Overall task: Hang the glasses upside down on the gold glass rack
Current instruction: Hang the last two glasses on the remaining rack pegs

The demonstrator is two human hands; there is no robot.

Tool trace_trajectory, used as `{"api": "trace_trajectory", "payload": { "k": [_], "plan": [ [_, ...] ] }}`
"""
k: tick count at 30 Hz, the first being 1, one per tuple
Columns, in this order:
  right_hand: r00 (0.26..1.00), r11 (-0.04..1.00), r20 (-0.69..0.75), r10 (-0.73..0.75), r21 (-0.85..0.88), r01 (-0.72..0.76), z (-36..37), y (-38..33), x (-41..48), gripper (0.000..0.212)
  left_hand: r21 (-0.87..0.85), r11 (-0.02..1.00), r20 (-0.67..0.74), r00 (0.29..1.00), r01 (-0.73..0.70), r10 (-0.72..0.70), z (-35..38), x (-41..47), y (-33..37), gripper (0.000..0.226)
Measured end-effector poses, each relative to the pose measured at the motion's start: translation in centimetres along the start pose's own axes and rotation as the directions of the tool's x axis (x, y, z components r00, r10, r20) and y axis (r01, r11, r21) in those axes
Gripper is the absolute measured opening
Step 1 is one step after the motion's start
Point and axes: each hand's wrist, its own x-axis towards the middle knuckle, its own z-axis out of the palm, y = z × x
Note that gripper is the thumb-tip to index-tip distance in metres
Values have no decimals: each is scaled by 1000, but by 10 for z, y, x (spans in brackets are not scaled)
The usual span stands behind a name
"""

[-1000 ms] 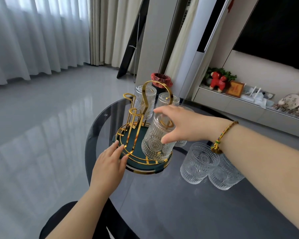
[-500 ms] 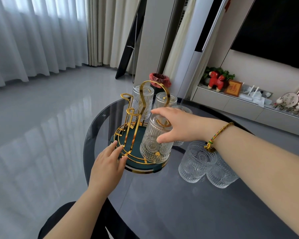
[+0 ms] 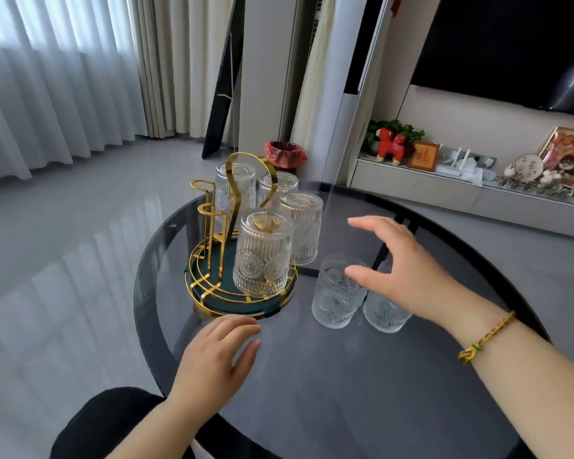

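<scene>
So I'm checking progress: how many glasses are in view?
6. Four hang inverted on the gold rack. Two stand on the table.

A round dark glass table (image 3: pixel 328 385) carries the gold glass rack (image 3: pixel 242 293) toward its far-left edge; two upright glasses (image 3: pixel 337 293) stand just right of it, apparently touching each other; the left hand (image 3: pixel 217 362) rests near the near-left edge.

A red toy horse (image 3: pixel 391 144) stands beside a framed picture (image 3: pixel 423 156).
</scene>
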Motion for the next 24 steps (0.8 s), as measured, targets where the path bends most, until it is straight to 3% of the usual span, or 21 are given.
{"api": "trace_trajectory", "payload": {
  "k": [3,6,9,13,19,24],
  "plan": [
    [984,997,-163,69,58,-60,2,23,-22,52,57,997,95,994,-60,54,12,5,19,59],
    [942,985,-297,157,116,-127,10,50,-42,56,77,993,143,986,-95,83,25,15,33,15],
    [882,951,-375,284,226,-210,21,77,-57,64,116,992,203,979,-54,29,40,22,38,26],
    [818,852,-315,482,385,-354,41,110,-66,80,115,993,227,972,38,-64,56,27,34,33],
    [772,750,-149,618,405,-523,68,133,-58,105,131,988,224,968,83,-111,68,26,24,29],
    [756,798,-259,601,242,-552,79,136,-46,104,134,987,219,968,93,-121,68,26,26,29]
  ]
}}
